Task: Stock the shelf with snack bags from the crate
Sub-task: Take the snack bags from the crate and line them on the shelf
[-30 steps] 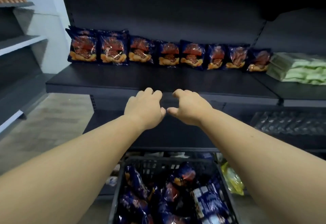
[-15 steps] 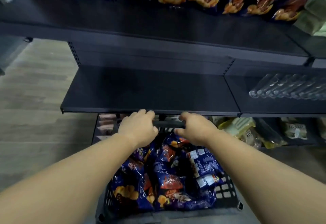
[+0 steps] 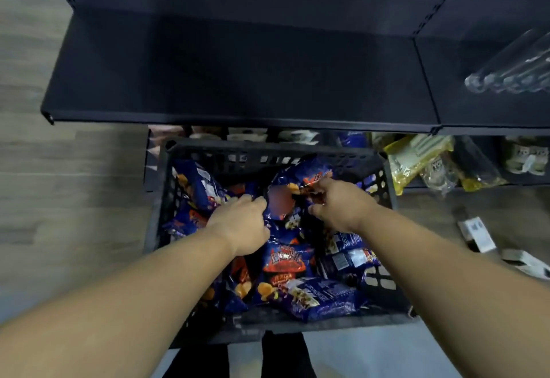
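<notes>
Both hands down in the crate, sorting out the next snack bag

The black crate (image 3: 387,196) sits on the floor at 6 o'clock from the dark shelf (image 3: 238,74), heaped with blue snack bags (image 3: 287,261). The left hand (image 3: 241,223) rests on the pile at about 9 o'clock, fingers curled over a bag, though whether it has a hold I cannot tell. The right hand (image 3: 339,205) pinches the crinkled top edge of the raised bag (image 3: 303,175) at 12 o'clock. These bags look light, puffy and slick, with brittle contents, so I would judge the crimped seam the safest place to hold; squeezing the belly risks crushing the snacks, and the glossy film could slip from a loose pinch.
</notes>
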Action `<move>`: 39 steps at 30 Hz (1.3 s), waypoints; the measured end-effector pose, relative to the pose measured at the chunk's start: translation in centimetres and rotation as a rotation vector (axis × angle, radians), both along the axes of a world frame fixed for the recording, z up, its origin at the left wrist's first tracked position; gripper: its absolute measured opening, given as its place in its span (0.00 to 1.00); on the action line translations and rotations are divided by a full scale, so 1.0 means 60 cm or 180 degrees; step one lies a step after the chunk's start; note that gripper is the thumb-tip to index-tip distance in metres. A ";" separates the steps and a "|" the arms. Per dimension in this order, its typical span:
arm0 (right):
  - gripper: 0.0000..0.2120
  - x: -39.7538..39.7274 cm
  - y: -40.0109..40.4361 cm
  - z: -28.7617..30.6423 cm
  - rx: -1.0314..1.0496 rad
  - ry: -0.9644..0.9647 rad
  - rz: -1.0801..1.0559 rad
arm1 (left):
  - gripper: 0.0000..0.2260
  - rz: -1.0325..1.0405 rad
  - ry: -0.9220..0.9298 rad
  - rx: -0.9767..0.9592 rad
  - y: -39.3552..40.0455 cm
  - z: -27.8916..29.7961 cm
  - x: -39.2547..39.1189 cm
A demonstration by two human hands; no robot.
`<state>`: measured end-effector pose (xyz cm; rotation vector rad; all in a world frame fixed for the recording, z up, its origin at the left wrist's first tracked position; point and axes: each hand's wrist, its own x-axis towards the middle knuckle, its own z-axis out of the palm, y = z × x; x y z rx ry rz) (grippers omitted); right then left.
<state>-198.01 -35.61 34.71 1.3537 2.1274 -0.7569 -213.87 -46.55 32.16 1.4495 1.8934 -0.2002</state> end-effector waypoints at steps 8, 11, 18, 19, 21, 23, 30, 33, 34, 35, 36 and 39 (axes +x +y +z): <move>0.21 0.054 0.046 -0.088 -0.0197 0.0107 0.0174 | 0.30 0.0089 -0.0118 -0.0646 0.023 -0.087 0.081; 0.20 0.067 0.065 -0.117 -0.0200 0.0158 0.0139 | 0.34 -0.0065 -0.0109 -0.0794 0.027 -0.115 0.106; 0.29 0.057 0.102 -0.166 0.0317 0.0473 -0.0306 | 0.36 -0.0259 -0.0013 -0.0913 0.026 -0.156 0.127; 0.30 0.052 0.106 -0.170 0.0367 0.0544 -0.0388 | 0.35 -0.0291 0.0024 -0.0901 0.027 -0.159 0.126; 0.32 0.043 0.111 -0.177 0.0380 0.0655 -0.0452 | 0.32 -0.0350 0.0046 -0.0932 0.025 -0.166 0.122; 0.34 0.036 0.111 -0.185 0.0400 0.0723 -0.0458 | 0.30 -0.0432 0.0062 -0.0982 0.022 -0.172 0.118; 0.35 0.040 0.100 -0.195 0.0686 0.0259 0.0240 | 0.20 -0.0693 -0.0102 -0.1037 0.039 -0.157 0.104; 0.27 0.029 0.102 -0.184 0.0426 0.0487 0.0435 | 0.21 -0.0625 -0.0207 -0.0927 0.045 -0.140 0.089; 0.24 0.024 0.103 -0.177 0.0296 0.0545 0.0450 | 0.22 -0.0573 -0.0218 -0.0909 0.048 -0.133 0.082; 0.22 0.018 0.105 -0.168 0.0232 0.0579 0.0478 | 0.23 -0.0502 -0.0212 -0.0907 0.051 -0.127 0.074; 0.20 0.014 0.107 -0.160 0.0237 0.0599 0.0524 | 0.24 -0.0418 -0.0195 -0.0918 0.055 -0.121 0.064; 0.19 0.003 0.116 -0.135 0.0287 0.0783 0.0634 | 0.23 -0.0189 -0.0056 -0.0814 0.067 -0.102 0.034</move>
